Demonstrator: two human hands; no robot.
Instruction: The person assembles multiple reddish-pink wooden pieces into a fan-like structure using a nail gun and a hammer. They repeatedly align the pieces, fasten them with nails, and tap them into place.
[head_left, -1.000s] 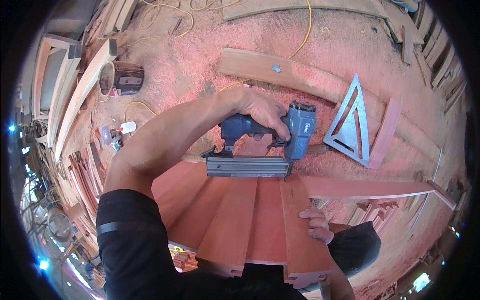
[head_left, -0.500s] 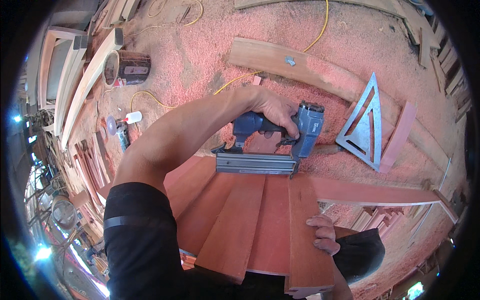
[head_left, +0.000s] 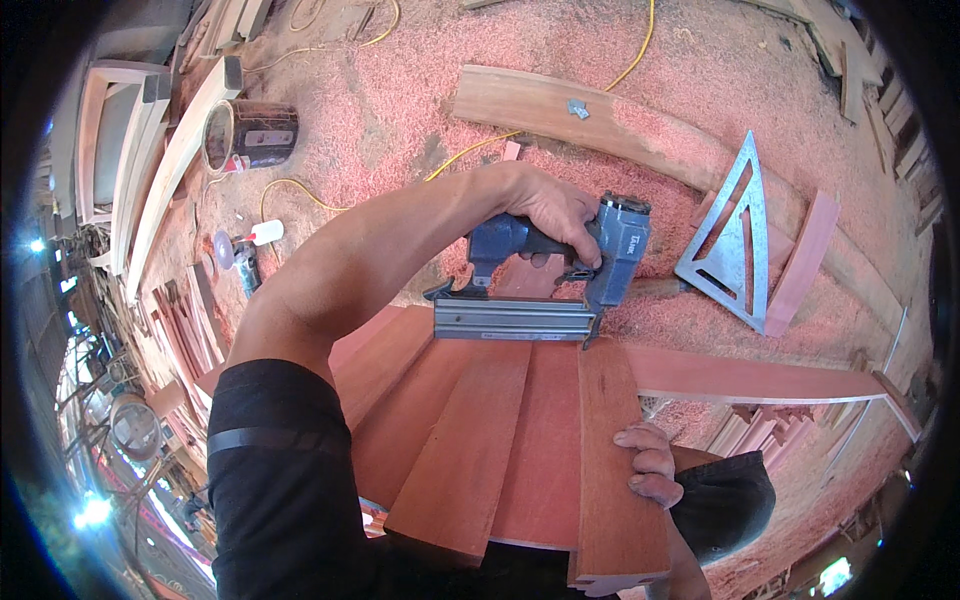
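My left hand is closed around the handle of a dark blue nail gun, its long silver magazine lying crosswise over the far ends of several reddish boards. The gun's nose is at the far end of the rightmost board, seemingly touching it. My right hand grips that board by its right edge, fingers curled onto the top face. Left of it, a raised board lies lengthwise, with flatter reddish wood between the two. Whatever lies under the nose is hidden.
A metal triangular square leans by a pink wood piece on the sawdust-covered floor. A long curved plank and yellow hose lie beyond. At left are a dark bucket, white bottle and angle grinder.
The view has shifted slightly, so the floor things sit a little higher. My hands, the nail gun and the boards keep nearly the same places relative to each other.
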